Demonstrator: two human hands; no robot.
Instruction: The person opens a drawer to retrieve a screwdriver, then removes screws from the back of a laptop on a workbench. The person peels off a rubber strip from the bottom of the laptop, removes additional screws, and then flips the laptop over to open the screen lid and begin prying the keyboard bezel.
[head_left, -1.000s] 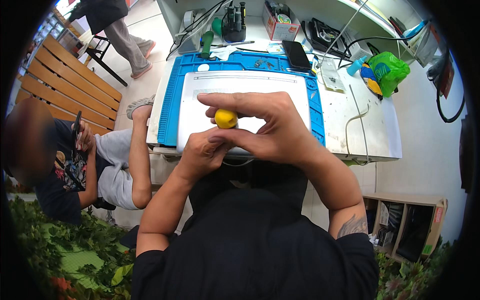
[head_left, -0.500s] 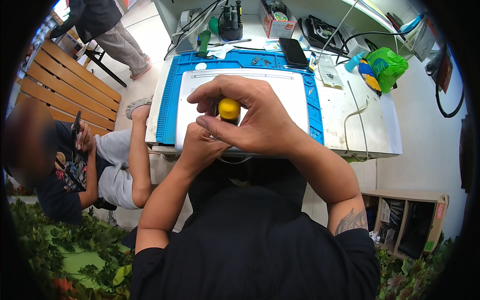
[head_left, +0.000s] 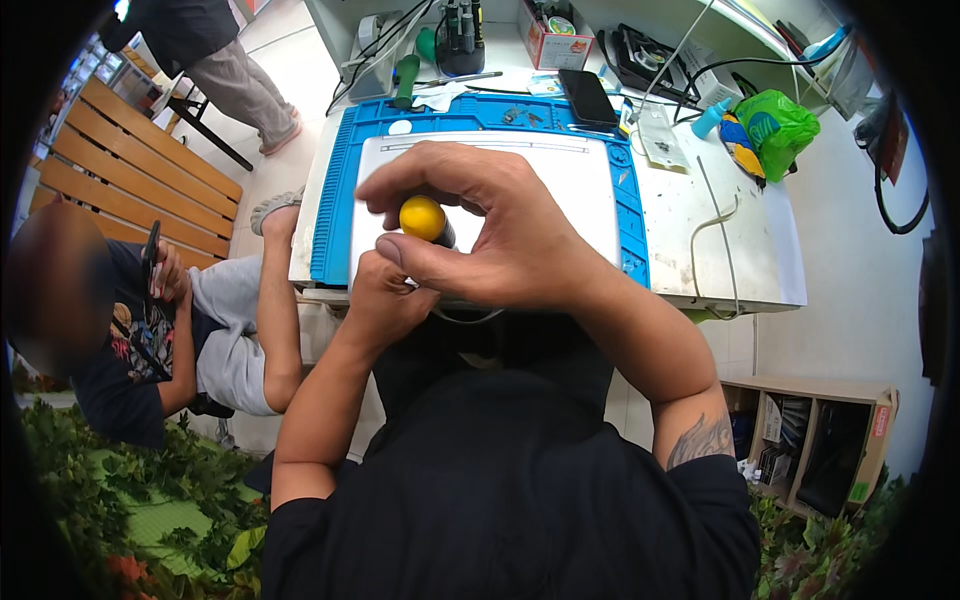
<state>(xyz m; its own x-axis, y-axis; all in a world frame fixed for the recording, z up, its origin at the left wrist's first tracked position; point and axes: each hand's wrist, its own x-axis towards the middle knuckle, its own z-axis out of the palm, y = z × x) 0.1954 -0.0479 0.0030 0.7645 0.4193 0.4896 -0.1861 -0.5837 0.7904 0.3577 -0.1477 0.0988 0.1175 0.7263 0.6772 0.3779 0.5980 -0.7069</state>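
Observation:
My right hand [head_left: 500,215] curls its fingers and thumb around the handle of a screwdriver [head_left: 424,217], seen nearly end-on, with a round yellow cap and a dark body. Its tip is hidden. Close below, my left hand [head_left: 385,305] is closed at the near left edge of a flat white laptop-like casing [head_left: 560,215]; what its fingers grip is hidden. That casing lies on a blue work mat [head_left: 333,215] with small compartments along its edges.
Behind the mat are a black phone [head_left: 588,98], a green-handled tool [head_left: 406,80], a tool holder [head_left: 461,45] and a red-and-white box [head_left: 555,40]. A green bag [head_left: 777,135] and loose cables lie to the right. One person sits at left holding a phone [head_left: 152,258]; another stands beyond.
Both hands and the screwdriver have shifted left over the white casing. The handle now leans left, showing more of its dark side.

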